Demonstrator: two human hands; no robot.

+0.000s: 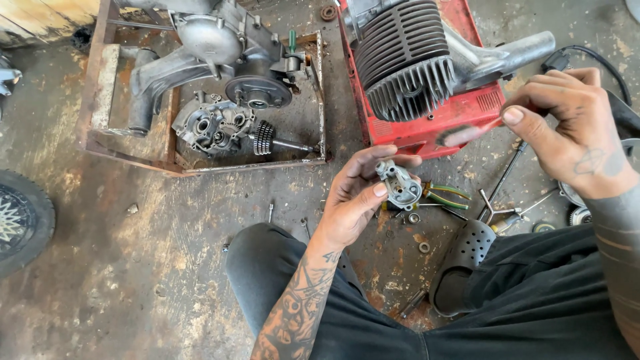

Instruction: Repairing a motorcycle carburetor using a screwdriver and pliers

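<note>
My left hand (357, 197) holds a small grey metal carburettor-like part (400, 185) between thumb and fingers, above the stained concrete floor. My right hand (570, 127) is raised at the right, pinching a red-handled brush (470, 133) whose blurred bristle end points toward the part. The brush tip hangs a little above and right of the part, not touching it. My legs in dark trousers fill the bottom of the view.
A red tray (460, 117) holds a finned engine cylinder (407, 60). A rusty metal frame (200, 163) at the left contains engine cases and a gear shaft (267, 139). Green-handled pliers (443, 195), T-handle wrenches (497, 193), washers and bolts lie by my black perforated shoe (467, 250). A tyre (20, 220) sits at far left.
</note>
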